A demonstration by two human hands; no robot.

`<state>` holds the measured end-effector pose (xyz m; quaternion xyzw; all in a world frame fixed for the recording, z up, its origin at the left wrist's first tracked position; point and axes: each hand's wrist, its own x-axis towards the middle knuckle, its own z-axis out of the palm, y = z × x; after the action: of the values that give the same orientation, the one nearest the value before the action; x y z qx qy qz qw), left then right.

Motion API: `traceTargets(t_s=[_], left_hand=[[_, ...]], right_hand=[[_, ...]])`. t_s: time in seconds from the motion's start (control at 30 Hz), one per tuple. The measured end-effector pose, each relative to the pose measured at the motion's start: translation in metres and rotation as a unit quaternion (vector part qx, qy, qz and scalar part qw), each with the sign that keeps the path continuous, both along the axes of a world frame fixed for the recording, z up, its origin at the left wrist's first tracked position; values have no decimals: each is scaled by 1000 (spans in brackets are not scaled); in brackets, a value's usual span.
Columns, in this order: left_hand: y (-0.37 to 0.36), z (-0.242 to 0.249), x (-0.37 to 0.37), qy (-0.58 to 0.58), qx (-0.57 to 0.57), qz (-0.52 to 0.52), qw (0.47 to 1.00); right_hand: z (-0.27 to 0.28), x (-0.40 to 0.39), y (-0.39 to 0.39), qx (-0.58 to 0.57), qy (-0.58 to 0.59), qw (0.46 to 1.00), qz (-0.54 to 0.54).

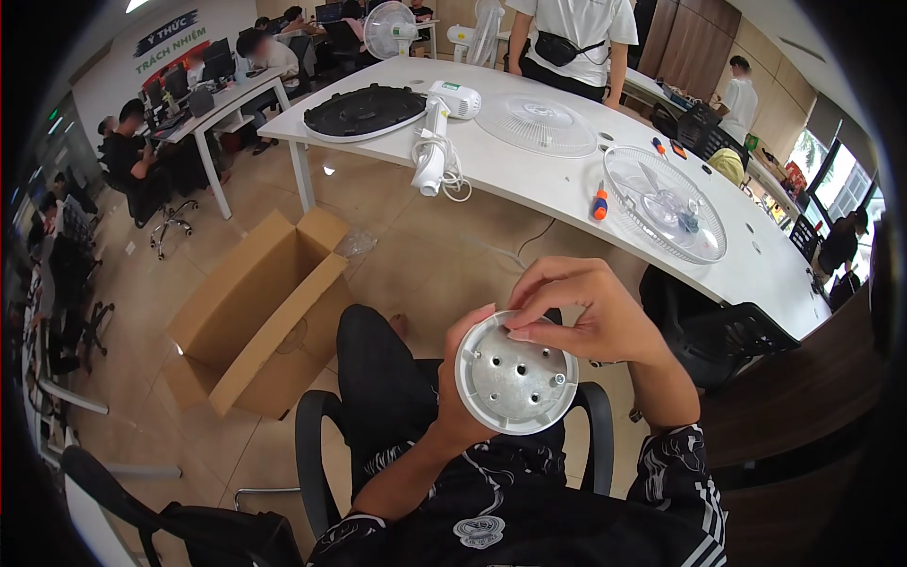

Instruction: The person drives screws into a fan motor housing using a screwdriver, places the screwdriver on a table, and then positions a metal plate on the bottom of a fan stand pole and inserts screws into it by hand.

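Note:
My left hand (455, 387) is closed around the side of a round white fan part (515, 402) above my lap. A grey metal plate with several holes fills its face, which is turned up toward me. A small screw (559, 380) stands up near the plate's right edge. Over the top of the plate, my right hand (590, 312) has its thumb and fingers drawn together in a pinch, the tips at the metal. Whatever is between those fingertips, if anything, is too small to make out.
On the white table (378, 76) are a fan motor with its stand and cord (436, 142), a black-and-white base (364, 113), wire grilles (666, 203) and a screwdriver (600, 203). An open cardboard box (283, 321) stands on the floor. A person (572, 42) stands behind the table.

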<state>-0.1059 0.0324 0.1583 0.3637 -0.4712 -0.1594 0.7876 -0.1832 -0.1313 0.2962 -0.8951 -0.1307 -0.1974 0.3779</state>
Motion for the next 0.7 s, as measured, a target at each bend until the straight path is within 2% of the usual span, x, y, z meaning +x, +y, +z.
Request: traceTargets(t_s=[0.07,0.17,0.37,0.57,0.7], left_hand=[[0,0,0,20,-5,-13,1000],[2,-1,3,-13,18,9,1000],[2,4,1,12,5,-5,1000],[4,4,1,-3,6,2,1000],[2,0,4,-27,33,29,999]], right_hand=[[4,-1,5,-24,25,999,-36],[8,1,8,-29,40,998,-42],[5,0,-4,22,4,1000,17],[4,1,2,-32,11,999,-21],[8,3,4,-19,28,999,-21]])
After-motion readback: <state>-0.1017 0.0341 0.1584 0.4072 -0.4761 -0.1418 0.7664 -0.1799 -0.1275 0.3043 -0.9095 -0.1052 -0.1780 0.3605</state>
